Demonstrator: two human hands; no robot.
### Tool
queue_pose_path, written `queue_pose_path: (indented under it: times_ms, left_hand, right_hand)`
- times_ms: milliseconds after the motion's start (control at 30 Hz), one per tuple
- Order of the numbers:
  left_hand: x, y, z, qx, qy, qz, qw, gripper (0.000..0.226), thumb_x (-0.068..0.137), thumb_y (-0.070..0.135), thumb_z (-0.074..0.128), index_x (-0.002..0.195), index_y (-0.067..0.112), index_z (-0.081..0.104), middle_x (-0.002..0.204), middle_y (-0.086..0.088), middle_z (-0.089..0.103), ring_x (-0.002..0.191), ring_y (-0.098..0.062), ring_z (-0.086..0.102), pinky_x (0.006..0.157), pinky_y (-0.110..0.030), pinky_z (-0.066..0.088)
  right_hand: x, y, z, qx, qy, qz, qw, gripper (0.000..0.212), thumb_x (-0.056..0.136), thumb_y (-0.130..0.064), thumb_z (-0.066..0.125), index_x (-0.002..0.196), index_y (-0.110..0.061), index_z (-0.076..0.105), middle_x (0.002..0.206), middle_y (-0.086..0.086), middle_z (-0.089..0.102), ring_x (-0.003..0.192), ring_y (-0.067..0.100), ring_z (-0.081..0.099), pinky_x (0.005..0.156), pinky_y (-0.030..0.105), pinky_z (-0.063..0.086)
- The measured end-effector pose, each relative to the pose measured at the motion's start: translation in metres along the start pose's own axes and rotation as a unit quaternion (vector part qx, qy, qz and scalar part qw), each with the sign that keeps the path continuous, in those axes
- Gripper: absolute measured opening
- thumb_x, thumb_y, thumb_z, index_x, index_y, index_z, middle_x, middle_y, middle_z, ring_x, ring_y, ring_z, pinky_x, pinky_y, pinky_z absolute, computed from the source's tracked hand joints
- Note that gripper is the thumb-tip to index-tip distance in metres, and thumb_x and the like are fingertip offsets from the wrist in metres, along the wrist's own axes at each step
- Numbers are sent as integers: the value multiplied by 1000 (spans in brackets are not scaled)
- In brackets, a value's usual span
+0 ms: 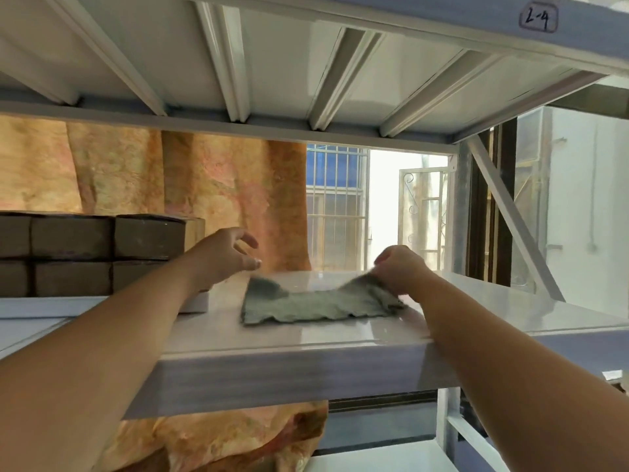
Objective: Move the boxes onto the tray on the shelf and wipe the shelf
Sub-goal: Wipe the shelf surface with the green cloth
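Head view — right hand point(398, 267) pinches cloth point(316, 306), left hand point(224, 257) hovers relaxed.

Handwritten mark "2-4" point(538, 18), boxed, on upper shelf front beam point(442, 27).

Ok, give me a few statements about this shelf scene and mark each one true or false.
1. The right hand grips the right end of the cloth. True.
2. The left hand holds a box. False: it is open, close to the cloth's left corner, and holds nothing.
3. The brown boxes are stacked two high on the left. True.
4. The cloth hangs over the front edge of the shelf. False: it lies on top of the shelf, back from the front edge.
5. The handwritten label on the beam above reads 2-4. True.
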State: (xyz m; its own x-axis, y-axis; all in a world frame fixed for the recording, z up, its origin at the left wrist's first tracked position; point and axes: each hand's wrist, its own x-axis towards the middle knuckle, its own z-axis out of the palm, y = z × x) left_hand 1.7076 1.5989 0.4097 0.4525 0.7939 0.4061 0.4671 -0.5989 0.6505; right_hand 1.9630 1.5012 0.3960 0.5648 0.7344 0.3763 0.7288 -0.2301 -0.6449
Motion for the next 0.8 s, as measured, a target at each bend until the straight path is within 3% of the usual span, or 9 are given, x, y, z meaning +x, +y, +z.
queue_pose_path:
  times_ms: [67,133,267,400,500,567,800]
  left_hand:
    - [0,-2,2,39,13,13,999,20,87,26,63,105,19,56,96,-5,61,91,-24,58,79,-35,46]
    - [-1,1,7,54,32,33,997,14,89,25,58,102,19,57,91,-1,59,82,-18,56,64,-28,44]
    - [-3,2,15,125,68,79,987,10,91,20,51,100,19,57,86,4,57,71,-10,54,55,-23,40]
    - [-2,1,14,134,110,103,980,13,92,16,49,102,16,57,79,7,55,65,-9,51,55,-25,39]
    - [2,0,14,136,127,111,976,12,91,16,50,100,15,58,76,8,54,64,-9,50,56,-27,39]
    - [2,1,14,135,125,114,976,11,91,16,49,99,16,58,76,8,54,63,-9,50,53,-26,38]
    - [-4,5,18,158,50,118,979,11,91,19,51,96,17,61,88,2,59,66,-6,50,54,-20,36]
  right_hand:
    - [2,-2,4,-38,54,-42,997,25,88,-10,53,110,-9,64,103,4,62,88,18,52,76,25,41]
    - [2,-11,6,-30,44,-87,995,25,88,-13,51,109,-13,65,104,-1,62,92,18,57,77,24,40]
    - [-9,-45,21,-88,-108,-171,975,29,95,-17,49,120,-14,65,124,6,63,117,23,57,97,30,43]
    - [-33,-67,42,-178,-274,-278,903,43,101,-31,39,143,-23,42,152,2,36,139,20,35,116,35,23]
    - [-40,-68,54,-207,-367,-245,873,51,102,-46,22,151,-32,18,159,-3,16,146,17,16,116,35,8]
    - [-41,-68,57,-218,-379,-215,873,55,98,-56,15,150,-40,11,161,-3,4,148,20,6,116,41,1]
    - [-42,-69,61,-225,-375,-175,882,59,92,-66,16,148,-47,9,161,-5,-2,148,24,4,117,47,2]
